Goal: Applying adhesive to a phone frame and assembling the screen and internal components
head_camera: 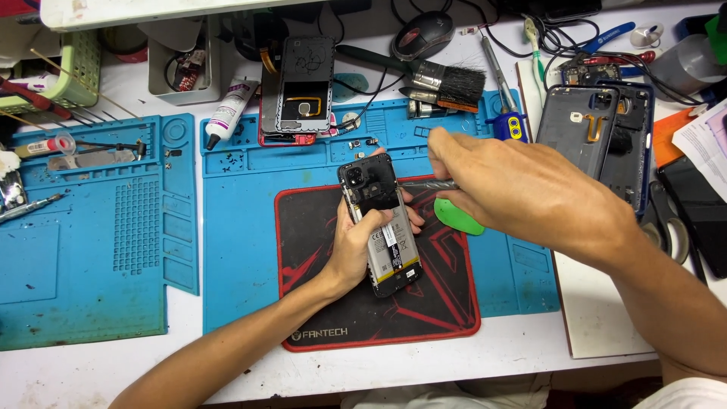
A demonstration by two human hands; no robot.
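Note:
My left hand [356,246] grips an opened phone [381,220] with its back cover off, held over a black and red mouse pad [447,303]. The phone's battery and black inner cover show. My right hand [515,189] holds a thin metal tool [424,184], whose tip points at the phone's upper right edge. A green plastic pick [454,220] lies on the pad just under my right hand.
Two blue repair mats [242,227] cover the white bench. Behind lie another opened phone [299,91], a brush [447,82], a glue tube [227,112], a blue-handled screwdriver [509,113], a mouse [422,34], phone back covers [598,129] at right, and bins at the back left.

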